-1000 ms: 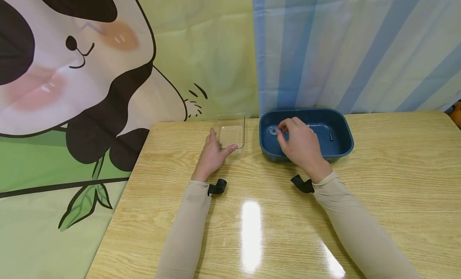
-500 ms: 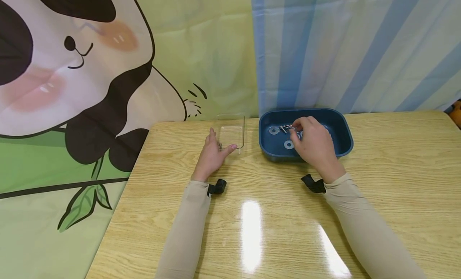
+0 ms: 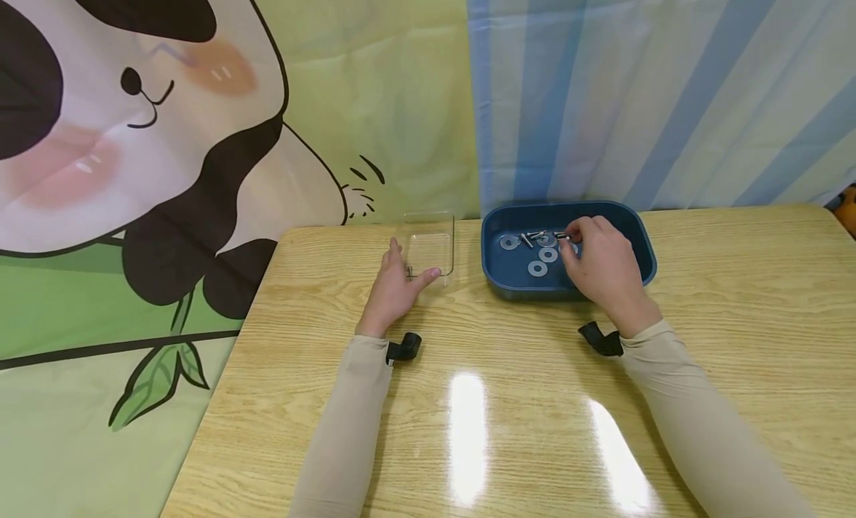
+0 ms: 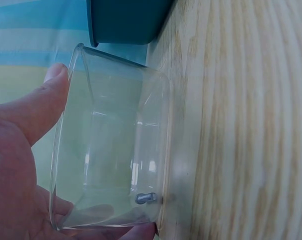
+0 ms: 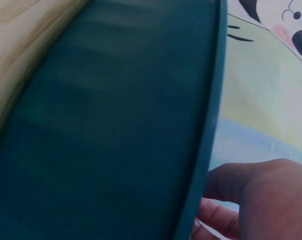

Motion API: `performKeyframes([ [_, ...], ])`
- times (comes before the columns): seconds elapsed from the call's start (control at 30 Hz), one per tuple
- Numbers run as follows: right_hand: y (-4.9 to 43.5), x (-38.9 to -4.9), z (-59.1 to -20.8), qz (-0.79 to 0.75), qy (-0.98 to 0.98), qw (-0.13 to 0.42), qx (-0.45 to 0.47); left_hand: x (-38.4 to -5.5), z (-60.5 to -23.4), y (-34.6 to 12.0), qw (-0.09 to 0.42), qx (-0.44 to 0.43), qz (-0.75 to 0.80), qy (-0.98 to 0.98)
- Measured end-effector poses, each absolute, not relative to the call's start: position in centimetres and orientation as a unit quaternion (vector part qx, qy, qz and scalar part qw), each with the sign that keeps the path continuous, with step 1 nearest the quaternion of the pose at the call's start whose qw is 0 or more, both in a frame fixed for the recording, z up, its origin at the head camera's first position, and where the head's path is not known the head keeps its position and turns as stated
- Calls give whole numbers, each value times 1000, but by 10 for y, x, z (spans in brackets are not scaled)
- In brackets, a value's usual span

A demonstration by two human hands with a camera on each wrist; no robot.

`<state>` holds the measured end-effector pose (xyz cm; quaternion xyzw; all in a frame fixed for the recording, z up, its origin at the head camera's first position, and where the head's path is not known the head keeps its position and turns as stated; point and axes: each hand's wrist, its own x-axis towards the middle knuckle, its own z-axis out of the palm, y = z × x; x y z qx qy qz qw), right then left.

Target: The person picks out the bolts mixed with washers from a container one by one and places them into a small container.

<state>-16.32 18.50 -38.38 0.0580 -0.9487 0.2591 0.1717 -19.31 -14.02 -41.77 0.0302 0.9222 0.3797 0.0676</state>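
My left hand [image 3: 391,291] holds a small clear plastic box [image 4: 111,135] at its near left corner, the thumb along the near rim and the fingers round the side. Inside the box lies a short metal bolt [image 4: 146,198]. My right hand [image 3: 605,269] reaches over the near rim of a blue tub [image 3: 496,279], its thumb and fingertips pinching a small bolt [image 3: 562,235] above the tub's floor. Beside the fingers lie another bolt [image 3: 527,241] and several flat washers [image 3: 537,268]. In the right wrist view the tub's wall hides the fingertips.
The wooden table [image 3: 535,429] carries both containers near its back edge, with a gap between them. Behind it hangs a printed curtain [image 3: 414,117] with a panda and blue stripes. Black wrist mounts [image 3: 404,347] project inward from both sleeves.
My right hand has moved rightward inside the tub, uncovering bolts and washers on the left of its floor. My left hand and the clear box have stayed in place.
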Motion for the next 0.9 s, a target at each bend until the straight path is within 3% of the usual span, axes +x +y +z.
performKeyframes([
  [0.57, 214, -170, -389, 219, -963, 148, 52, -194, -418, -140, 63, 33, 370, 926],
  [0.9, 219, -175, -387, 175, -983, 51, 4, -193, -417, -140, 64, 30, 371, 926],
])
